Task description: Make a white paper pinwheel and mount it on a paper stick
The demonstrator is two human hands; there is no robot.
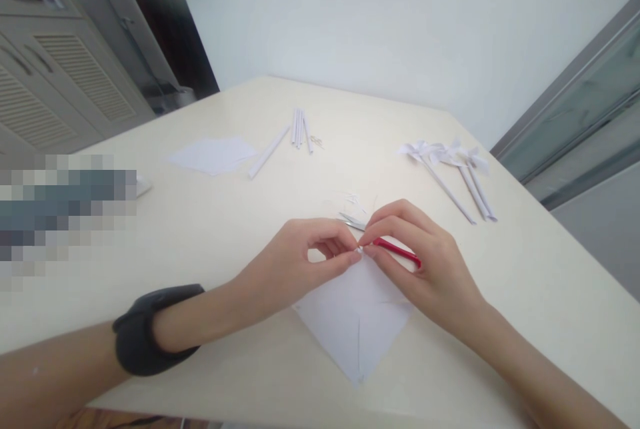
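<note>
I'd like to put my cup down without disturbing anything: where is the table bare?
Bare table lies right of the right hand, below the finished pinwheels. Another free patch sits between the stack of paper sheets and the left hand. It is crowded around the folded sheet, the red-handled scissors and the rolled paper sticks.

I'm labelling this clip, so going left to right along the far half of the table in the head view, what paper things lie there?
Flat paper sheets → single paper roll → bundle of paper rolls → finished paper pinwheels.
</note>
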